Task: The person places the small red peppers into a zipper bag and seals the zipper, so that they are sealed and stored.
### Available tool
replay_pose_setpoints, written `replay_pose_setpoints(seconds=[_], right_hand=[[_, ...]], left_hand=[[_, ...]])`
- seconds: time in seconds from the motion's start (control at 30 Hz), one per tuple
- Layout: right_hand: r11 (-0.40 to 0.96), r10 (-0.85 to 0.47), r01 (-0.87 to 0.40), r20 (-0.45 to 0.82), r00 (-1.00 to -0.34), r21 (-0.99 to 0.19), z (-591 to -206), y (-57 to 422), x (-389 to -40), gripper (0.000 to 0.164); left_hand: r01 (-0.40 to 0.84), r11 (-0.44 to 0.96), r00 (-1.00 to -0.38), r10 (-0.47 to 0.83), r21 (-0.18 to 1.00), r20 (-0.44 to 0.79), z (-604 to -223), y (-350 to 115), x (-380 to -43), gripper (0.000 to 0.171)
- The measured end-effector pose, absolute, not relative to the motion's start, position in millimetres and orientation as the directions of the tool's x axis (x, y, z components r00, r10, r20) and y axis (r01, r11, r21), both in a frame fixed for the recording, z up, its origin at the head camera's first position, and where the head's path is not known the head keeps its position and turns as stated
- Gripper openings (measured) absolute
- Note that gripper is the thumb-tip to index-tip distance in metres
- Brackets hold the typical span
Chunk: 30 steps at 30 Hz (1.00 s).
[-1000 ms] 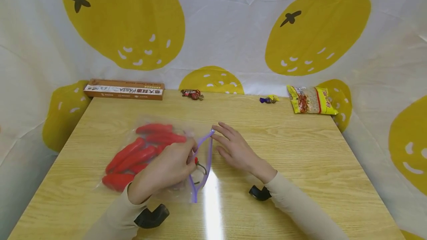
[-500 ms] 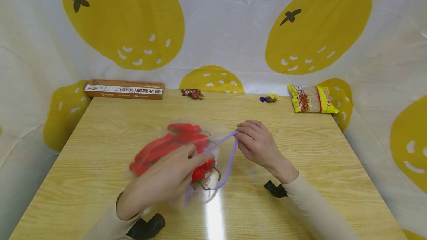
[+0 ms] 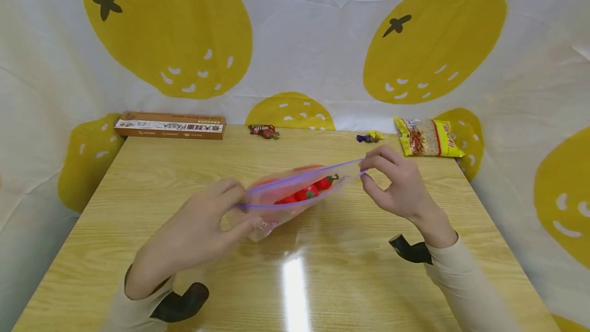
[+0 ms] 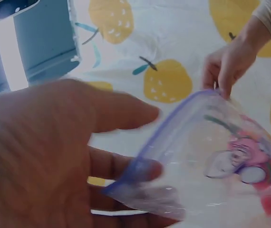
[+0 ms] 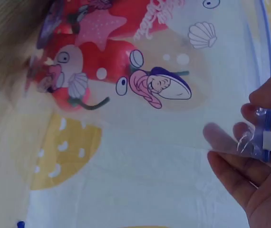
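A clear zip bag (image 3: 281, 213) with purple zip strips and cartoon prints hangs between my hands, its mouth parted. Red peppers (image 3: 308, 193) with green stems show inside it. At the bag's right corner, my right hand (image 3: 397, 183) pinches the end of the zip; the white slider (image 5: 267, 140) is there in the right wrist view. My left hand (image 3: 193, 232) is at the opposite corner. In the left wrist view its thumb (image 4: 126, 111) stands straight and apart from the bag, while the bag's corner overlaps its loosely extended fingers.
Along the back of the wooden table (image 3: 369, 286) lie a pasta box (image 3: 169, 125), wrapped candies (image 3: 264, 131), more candies (image 3: 370, 137) and a yellow snack packet (image 3: 428, 138). A fruit-print cloth (image 3: 304, 29) hangs behind.
The bag of peppers has been lifted and turned from lying at the left, drawn rightward by my right hand. My left hand has shifted left and its thumb has come off the bag.
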State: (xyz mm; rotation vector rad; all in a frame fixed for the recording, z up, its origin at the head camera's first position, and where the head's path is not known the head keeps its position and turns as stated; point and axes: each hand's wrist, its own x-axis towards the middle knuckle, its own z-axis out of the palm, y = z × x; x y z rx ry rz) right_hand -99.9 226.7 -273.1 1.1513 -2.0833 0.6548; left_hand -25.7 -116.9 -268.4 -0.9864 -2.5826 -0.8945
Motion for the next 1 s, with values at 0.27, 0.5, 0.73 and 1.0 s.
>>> replay_pose_setpoints(seconds=[0.27, 0.5, 0.73, 1.0], right_hand=[[0.149, -0.438, -0.894, 0.782, -0.443, -0.423, -233.7, 221.4, -93.3, 0.016], [0.011, -0.347, -0.7, 0.654, -0.673, -0.714, -237.6, 224.8, -95.4, 0.033], [0.341, -0.247, -0.314, 0.238, -0.939, -0.886, -269.1, 225.9, -111.2, 0.04], [0.347, -0.149, -0.289, 0.252, -0.956, -0.892, -273.2, 228.0, -118.4, 0.019]], left_hand=[[0.797, 0.462, -0.566, 0.35, 0.388, 0.746, -244.5, -128.4, -50.1, 0.032], [0.639, 0.4, -0.758, 0.178, 0.657, 0.628, -242.4, -137.0, -72.7, 0.056], [0.372, 0.454, -0.928, 0.152, 0.809, 0.341, -276.8, -139.6, -105.7, 0.039], [0.46, 0.449, -0.881, 0.124, 0.766, 0.456, -281.6, -145.0, -115.0, 0.011]])
